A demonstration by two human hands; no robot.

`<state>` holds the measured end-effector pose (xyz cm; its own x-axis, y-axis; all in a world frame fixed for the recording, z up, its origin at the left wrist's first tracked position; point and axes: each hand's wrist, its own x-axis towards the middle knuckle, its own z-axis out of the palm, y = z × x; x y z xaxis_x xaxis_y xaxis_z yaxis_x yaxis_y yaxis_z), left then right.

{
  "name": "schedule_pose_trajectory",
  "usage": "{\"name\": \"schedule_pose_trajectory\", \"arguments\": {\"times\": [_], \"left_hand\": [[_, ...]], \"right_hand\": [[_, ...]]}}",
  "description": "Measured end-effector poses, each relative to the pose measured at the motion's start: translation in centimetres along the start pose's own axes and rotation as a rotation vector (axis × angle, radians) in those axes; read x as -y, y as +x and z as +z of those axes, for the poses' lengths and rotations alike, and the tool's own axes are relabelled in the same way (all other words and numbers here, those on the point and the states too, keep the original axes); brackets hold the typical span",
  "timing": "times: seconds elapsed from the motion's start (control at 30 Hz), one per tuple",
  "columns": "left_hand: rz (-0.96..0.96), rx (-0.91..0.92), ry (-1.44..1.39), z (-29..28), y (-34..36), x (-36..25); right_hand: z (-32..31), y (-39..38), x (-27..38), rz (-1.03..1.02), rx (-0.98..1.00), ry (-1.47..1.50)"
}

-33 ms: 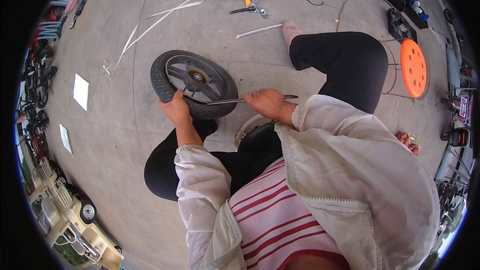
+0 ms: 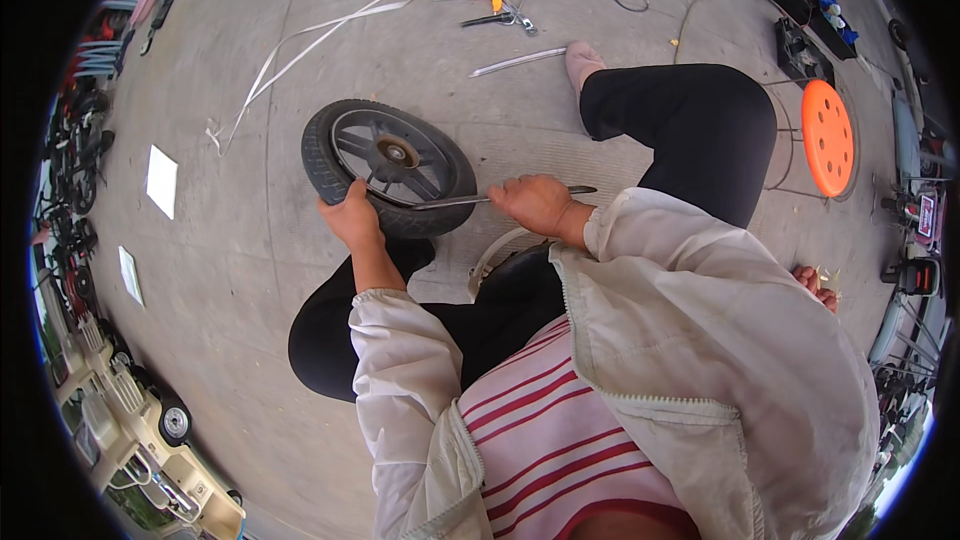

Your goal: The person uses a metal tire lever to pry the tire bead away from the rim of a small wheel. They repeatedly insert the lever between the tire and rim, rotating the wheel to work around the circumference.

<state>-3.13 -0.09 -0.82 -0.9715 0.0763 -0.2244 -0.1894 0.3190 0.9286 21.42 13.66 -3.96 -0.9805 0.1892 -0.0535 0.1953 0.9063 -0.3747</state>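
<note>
A black spoked wheel with its tyre leans in front of me, its hub facing up. My left hand is closed round the near edge of the tyre, thumb against the rim. A metal tyre lever lies across the wheel's near right side, its tip between tyre and rim close to my left thumb. My right hand is wrapped round the lever's shaft; its flattened free end sticks out to the right. What my left fingers touch beneath the tyre is hidden.
Beyond the wheel lie a white strap, a yellow-handled tool, pliers and a metal bar. An orange stool stands right, near black toolboxes. Another person's hand shows at right. Parked vehicles line the left.
</note>
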Motion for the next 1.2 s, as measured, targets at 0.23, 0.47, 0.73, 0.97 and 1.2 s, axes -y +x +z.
{"name": "schedule_pose_trajectory", "arguments": {"times": [0.23, 0.47, 0.73, 0.97, 1.2], "left_hand": [[-0.089, -0.01, -0.015, -1.1, 0.8, 0.2], [0.071, -0.022, 0.182, -0.6, -1.0, 0.9], [0.177, 0.114, 0.185, -1.6, -2.3, 2.3], [0.032, 0.471, 0.22, -4.6, 0.5, 0.1], [0.105, 0.561, 0.519, -6.9, 5.3, 0.8]], "right_hand": [[-1.5, 0.5, -0.8, -0.01, -0.204, -0.03], [1.8, 0.2, -3.7, 0.51, -0.015, 0.434], [3.8, 4.3, -6.7, 0.594, 0.2, 0.503], [3.8, 7.7, -9.7, 0.737, 0.36, 0.232], [4.8, 9.8, -12.9, 0.625, 0.153, -0.063]]}}
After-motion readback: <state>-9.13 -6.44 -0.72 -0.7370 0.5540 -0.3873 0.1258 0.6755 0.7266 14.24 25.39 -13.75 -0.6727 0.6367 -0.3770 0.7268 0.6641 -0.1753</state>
